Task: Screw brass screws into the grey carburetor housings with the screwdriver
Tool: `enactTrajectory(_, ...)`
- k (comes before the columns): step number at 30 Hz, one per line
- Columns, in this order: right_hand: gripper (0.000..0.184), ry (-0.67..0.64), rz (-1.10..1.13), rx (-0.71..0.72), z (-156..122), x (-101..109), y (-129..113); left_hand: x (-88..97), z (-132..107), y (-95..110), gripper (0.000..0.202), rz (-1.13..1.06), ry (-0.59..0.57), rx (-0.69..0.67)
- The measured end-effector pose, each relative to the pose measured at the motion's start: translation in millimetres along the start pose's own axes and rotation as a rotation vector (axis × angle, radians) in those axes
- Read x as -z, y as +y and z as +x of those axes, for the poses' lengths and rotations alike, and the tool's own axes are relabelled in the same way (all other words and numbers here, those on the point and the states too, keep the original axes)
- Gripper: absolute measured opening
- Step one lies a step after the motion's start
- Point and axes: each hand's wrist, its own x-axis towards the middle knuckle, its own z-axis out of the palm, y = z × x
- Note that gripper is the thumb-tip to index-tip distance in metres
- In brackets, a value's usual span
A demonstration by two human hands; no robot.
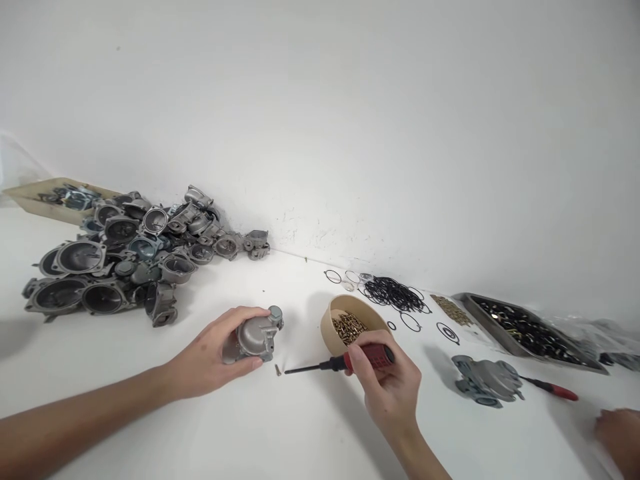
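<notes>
My left hand (213,357) is wrapped round a small grey metal housing (255,337) that rests on the white table (150,413). My right hand (387,383) grips the red handle of a screwdriver (345,361), whose black shaft points left toward the housing. A small loose screw (278,369) lies on the table just beyond the shaft's tip, right below the housing. A round tan bowl (330,327) of brass screws stands just behind my right hand.
A heap of grey metal housings (120,260) lies at the back left, beside a tan tray (35,200). Black rubber rings (395,293), a dark tray of parts (530,330), another housing (485,380) and a second red screwdriver (553,388) lie right. Another person's hand (620,430) shows at the right edge.
</notes>
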Motion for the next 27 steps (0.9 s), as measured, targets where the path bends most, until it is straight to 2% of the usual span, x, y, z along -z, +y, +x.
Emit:
enactTrajectory(12,0.023,-0.023,0.065,-0.06,1,-2,-4,0.2,0,2,0.057,-0.016,-0.017,0.026)
enactTrajectory(22,0.019,0.112,0.201,-0.112,3,1,-12,1.2,0,0,0.057,-0.036,-0.014,0.005)
enactTrajectory(27,0.017,0.118,0.256,-0.108,6,4,-15,1.9,0,0,0.057,-0.062,-0.033,0.009)
